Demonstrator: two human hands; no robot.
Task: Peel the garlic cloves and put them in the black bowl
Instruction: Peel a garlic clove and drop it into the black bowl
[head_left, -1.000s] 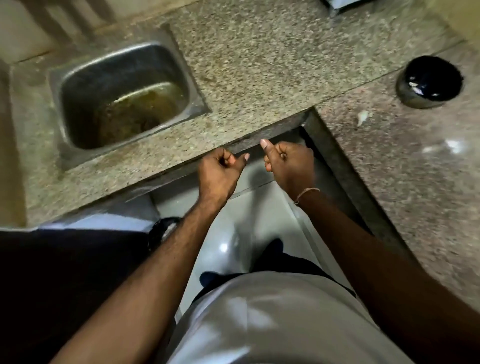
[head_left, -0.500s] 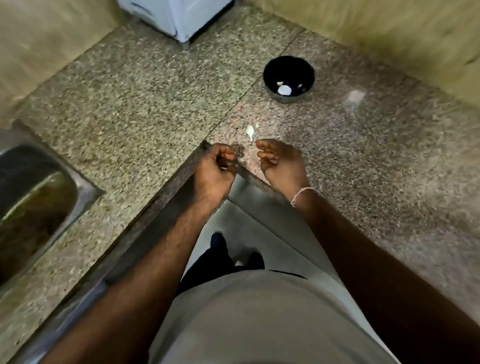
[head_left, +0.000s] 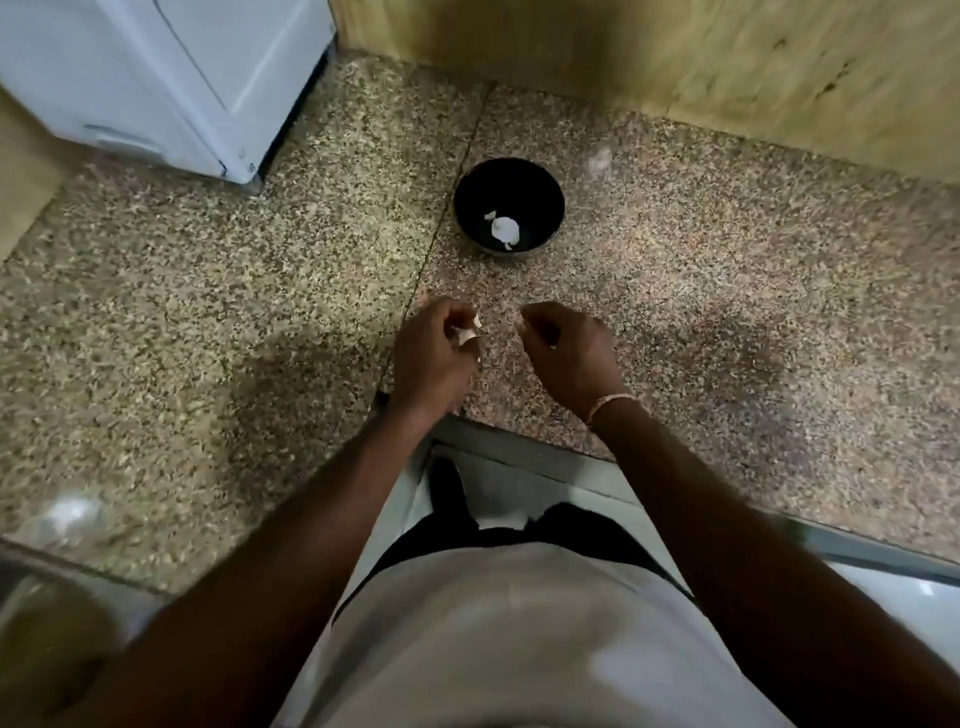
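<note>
The black bowl (head_left: 509, 179) stands on the granite counter (head_left: 727, 291) near the back wall, with a white peeled garlic clove (head_left: 505, 228) and a scrap of skin inside. My left hand (head_left: 434, 358) hovers in front of the bowl, its curled fingers pinching a garlic clove (head_left: 467, 335) with pale skin flaking off. My right hand (head_left: 569, 348) is a short way to the right, fingers curled, a small pale bit at its fingertips; whether it holds skin I cannot tell.
A white appliance (head_left: 171, 78) stands at the back left. A wooden wall panel (head_left: 675, 62) runs along the back. The counter forms an inner corner around my body, its edge (head_left: 519, 447) just below my hands. A sink rim (head_left: 31, 577) shows at the lower left.
The view swung right from the sink to the bowl. Both hands moved forward over the counter and drew apart; the skin scrap that lay ahead of them is out of sight.
</note>
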